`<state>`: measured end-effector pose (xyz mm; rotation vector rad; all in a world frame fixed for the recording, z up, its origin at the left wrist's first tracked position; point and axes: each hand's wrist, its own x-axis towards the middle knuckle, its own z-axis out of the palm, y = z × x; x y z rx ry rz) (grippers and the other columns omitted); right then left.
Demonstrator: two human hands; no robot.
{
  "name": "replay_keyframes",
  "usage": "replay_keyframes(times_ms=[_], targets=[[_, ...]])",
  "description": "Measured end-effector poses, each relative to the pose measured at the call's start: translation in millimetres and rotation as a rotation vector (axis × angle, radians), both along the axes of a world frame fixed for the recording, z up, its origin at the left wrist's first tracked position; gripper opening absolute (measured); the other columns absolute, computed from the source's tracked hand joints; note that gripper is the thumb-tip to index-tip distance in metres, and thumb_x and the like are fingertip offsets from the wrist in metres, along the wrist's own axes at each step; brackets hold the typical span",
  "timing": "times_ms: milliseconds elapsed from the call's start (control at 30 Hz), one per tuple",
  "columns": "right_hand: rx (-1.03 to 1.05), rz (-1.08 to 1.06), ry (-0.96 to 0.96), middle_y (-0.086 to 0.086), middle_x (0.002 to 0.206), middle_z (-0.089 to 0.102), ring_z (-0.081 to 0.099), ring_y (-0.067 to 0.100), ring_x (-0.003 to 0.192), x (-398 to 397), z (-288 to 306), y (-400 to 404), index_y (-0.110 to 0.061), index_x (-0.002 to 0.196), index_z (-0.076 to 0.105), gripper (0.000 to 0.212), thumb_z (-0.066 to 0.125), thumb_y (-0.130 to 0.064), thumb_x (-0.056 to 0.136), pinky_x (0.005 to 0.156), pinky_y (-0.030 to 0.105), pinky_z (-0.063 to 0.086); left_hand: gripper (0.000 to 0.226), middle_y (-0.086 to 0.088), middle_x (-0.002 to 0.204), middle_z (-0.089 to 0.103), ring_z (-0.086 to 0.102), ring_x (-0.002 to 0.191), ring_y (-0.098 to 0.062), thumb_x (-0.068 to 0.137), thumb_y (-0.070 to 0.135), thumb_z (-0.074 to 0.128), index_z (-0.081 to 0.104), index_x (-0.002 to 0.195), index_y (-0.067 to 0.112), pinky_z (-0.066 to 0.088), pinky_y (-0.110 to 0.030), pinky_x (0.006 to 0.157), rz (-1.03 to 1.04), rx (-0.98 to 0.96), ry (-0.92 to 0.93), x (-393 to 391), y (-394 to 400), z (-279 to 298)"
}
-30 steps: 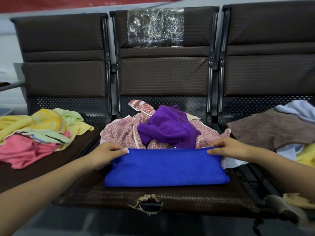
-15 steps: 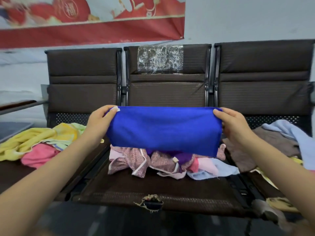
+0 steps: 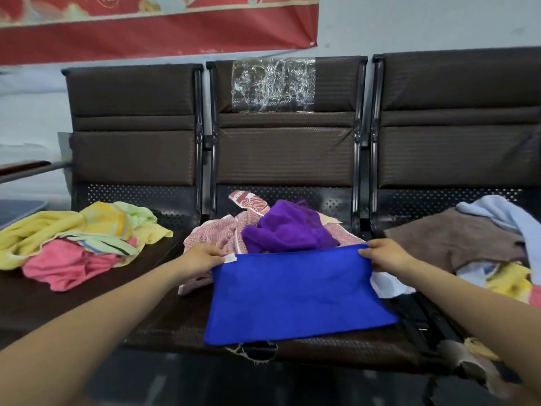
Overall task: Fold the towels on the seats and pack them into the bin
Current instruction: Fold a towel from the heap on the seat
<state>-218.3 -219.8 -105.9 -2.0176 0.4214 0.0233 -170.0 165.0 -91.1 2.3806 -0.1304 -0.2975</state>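
A: Nearest?
B: I see the blue towel point(image 3: 298, 291) spread on the middle seat point(image 3: 175, 326), near edge at the front lip.
A: Grips?
B: Left hand point(image 3: 202, 256) and right hand point(image 3: 380, 256) each pinch 1 far corner, likely keeping it taut for folding. Beyond, purple towel point(image 3: 285, 230) heaped unfolded. No bin visible.

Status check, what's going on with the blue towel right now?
Left hand and right hand pinch the blue towel's far corners. Towel spread on the middle seat. Purple towel heaped right behind. No bin in view.
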Motion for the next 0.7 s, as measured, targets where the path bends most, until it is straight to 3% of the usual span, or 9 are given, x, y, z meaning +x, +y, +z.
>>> replay_keyframes(times_ms=[100,167,233,400,467,500,533,600,700], targets=[[-0.102,-0.026,0.029,0.006,0.060,0.043,0.041,0.015,0.055,5,-14,0,-0.006,0.063,0.048,0.029,0.060,-0.003,0.090,0.053,0.027,0.031,0.021,-0.011,0.092,0.067,0.059,0.075,-0.023,0.095,0.012,0.053,0.073,0.098,0.009,0.044,-0.027,0.060,0.065,0.023,0.005,6,-5,-12],[0.028,-0.030,0.094,0.005,0.052,0.043,0.043,0.014,0.043,-2,-17,1,-0.014,0.064,0.044,0.033,0.066,-0.015,0.090,0.047,0.022,0.036,0.019,-0.010,0.078,0.056,0.049,0.058,-0.019,0.097,0.012,0.048,0.065,0.090,0.010,0.040,-0.023,0.045,0.146,-0.060,0.060,3,-9,-19],[0.156,-0.012,0.177,0.003,0.047,0.046,0.044,0.012,0.037,-14,-14,1,-0.016,0.074,0.044,0.031,0.071,-0.027,0.086,0.042,0.018,0.037,0.021,-0.008,0.072,0.048,0.046,0.054,-0.018,0.099,0.024,0.048,0.053,0.083,0.011,0.041,-0.021,0.042,0.222,-0.146,0.136,1,-11,-24],[0.133,0.044,0.286,0.004,0.062,0.047,0.038,0.013,0.053,-35,-17,-2,-0.013,0.078,0.058,0.034,0.082,-0.036,0.069,0.049,0.023,0.027,0.031,-0.007,0.073,0.056,0.060,0.067,-0.020,0.095,0.041,0.053,0.055,0.102,0.011,0.052,-0.030,0.067,0.343,-0.314,0.334,-6,3,-35],[0.168,0.014,0.269,0.019,0.083,0.064,0.050,0.021,0.068,-37,-24,-1,-0.003,0.094,0.068,0.052,0.082,-0.038,0.058,0.060,0.027,0.036,0.025,-0.005,0.072,0.055,0.057,0.063,-0.017,0.096,0.036,0.054,0.054,0.102,0.012,0.051,-0.028,0.067,0.337,-0.325,0.349,-11,4,-35],[0.223,-0.024,0.250,0.026,0.100,0.067,0.056,0.026,0.079,-37,-25,1,0.003,0.103,0.068,0.055,0.081,-0.033,0.063,0.071,0.030,0.043,0.021,-0.005,0.074,0.055,0.055,0.063,-0.017,0.096,0.032,0.053,0.054,0.098,0.011,0.049,-0.027,0.065,0.331,-0.319,0.340,-13,3,-35],[0.277,-0.054,0.227,0.027,0.110,0.067,0.061,0.031,0.089,-38,-22,6,0.004,0.107,0.067,0.046,0.077,-0.025,0.073,0.083,0.035,0.047,0.018,-0.006,0.075,0.055,0.054,0.062,-0.017,0.097,0.028,0.053,0.055,0.093,0.011,0.048,-0.027,0.063,0.334,-0.313,0.322,-15,2,-35],[0.358,-0.076,0.192,0.023,0.106,0.069,0.065,0.035,0.094,-39,-10,17,0.003,0.108,0.066,0.027,0.066,-0.012,0.085,0.097,0.045,0.049,0.015,-0.007,0.077,0.054,0.050,0.058,-0.017,0.097,0.022,0.051,0.057,0.088,0.011,0.045,-0.025,0.058,0.341,-0.321,0.297,-17,1,-35],[0.499,-0.023,0.123,0.009,0.080,0.073,0.066,0.024,0.075,-36,16,39,-0.005,0.098,0.068,0.013,0.059,-0.010,0.090,0.078,0.035,0.052,0.011,-0.006,0.075,0.052,0.045,0.053,-0.016,0.094,0.019,0.048,0.057,0.093,0.015,0.042,-0.021,0.049,0.355,-0.368,0.306,-19,1,-35]])
